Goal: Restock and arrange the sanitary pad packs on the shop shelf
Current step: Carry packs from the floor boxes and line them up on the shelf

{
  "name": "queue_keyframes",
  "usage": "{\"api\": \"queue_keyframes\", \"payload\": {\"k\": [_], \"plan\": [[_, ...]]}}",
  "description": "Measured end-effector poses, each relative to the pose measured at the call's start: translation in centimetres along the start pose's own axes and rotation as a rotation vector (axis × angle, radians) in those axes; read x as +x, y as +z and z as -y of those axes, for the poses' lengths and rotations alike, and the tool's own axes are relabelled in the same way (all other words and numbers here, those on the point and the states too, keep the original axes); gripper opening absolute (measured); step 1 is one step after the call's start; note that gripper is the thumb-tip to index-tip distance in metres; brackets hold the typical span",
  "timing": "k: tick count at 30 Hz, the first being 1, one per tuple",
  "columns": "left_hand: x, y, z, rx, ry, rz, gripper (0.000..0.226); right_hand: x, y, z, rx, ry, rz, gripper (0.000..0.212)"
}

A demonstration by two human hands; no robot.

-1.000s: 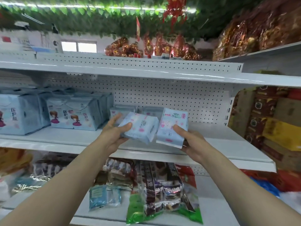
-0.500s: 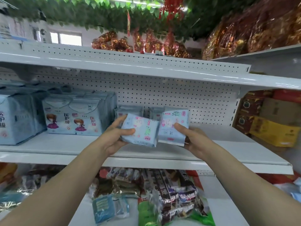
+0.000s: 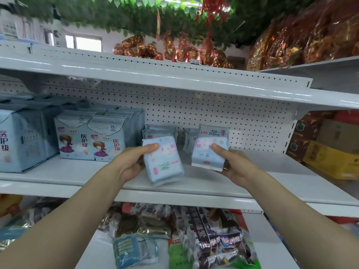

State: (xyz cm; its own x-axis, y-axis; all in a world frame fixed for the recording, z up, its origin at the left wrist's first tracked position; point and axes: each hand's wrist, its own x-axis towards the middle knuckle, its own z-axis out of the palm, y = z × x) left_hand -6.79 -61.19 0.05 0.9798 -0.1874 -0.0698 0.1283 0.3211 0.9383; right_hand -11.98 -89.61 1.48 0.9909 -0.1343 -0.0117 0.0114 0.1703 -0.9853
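Pale-blue pad packs, one (image 3: 164, 162) gripped by left hand (image 3: 130, 165), another (image 3: 208, 150) by right hand (image 3: 236, 165)

the bare left forearm (image 3: 77, 212) and the bare right forearm (image 3: 291, 212) are stretched forward from the lower corners of the view, drawn slightly toward each other. the left hand (image 3: 132, 164) is turned palm inward, and a tilted pale blue plastic pad pack (image 3: 165, 166) is gripped in it, the thumb laid across the pack's front near the top. the right hand (image 3: 236, 165) is held level with it and apart from it. an upright pale blue plastic pad pack (image 3: 208, 152) is gripped from below and behind, the thumb pressed on its front.
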Motion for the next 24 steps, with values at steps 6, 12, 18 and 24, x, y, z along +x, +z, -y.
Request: {"api": "queue_keyframes", "payload": {"k": [6,12,18,24], "plan": [[-0.2,-0.3,-0.7,0.184,-0.035,0.148,0.046,0.6,-0.2,-0.3,0.0,0.005,0.013,0.042],[-0.3,0.2,-2.0,0.357,-0.13,0.199,0.049,1.0,-0.7,-0.4,0.012,0.011,0.009,0.041],[0.2,-0.1,-3.6,0.48,-0.239,0.252,0.075,1.2,-0.8,-0.6,0.028,0.019,0.007,0.039],[1.4,-0.4,-5.0,0.733,-0.187,0.322,0.092,1.5,-1.0,-0.8,0.053,0.027,0.02,0.036]]}}
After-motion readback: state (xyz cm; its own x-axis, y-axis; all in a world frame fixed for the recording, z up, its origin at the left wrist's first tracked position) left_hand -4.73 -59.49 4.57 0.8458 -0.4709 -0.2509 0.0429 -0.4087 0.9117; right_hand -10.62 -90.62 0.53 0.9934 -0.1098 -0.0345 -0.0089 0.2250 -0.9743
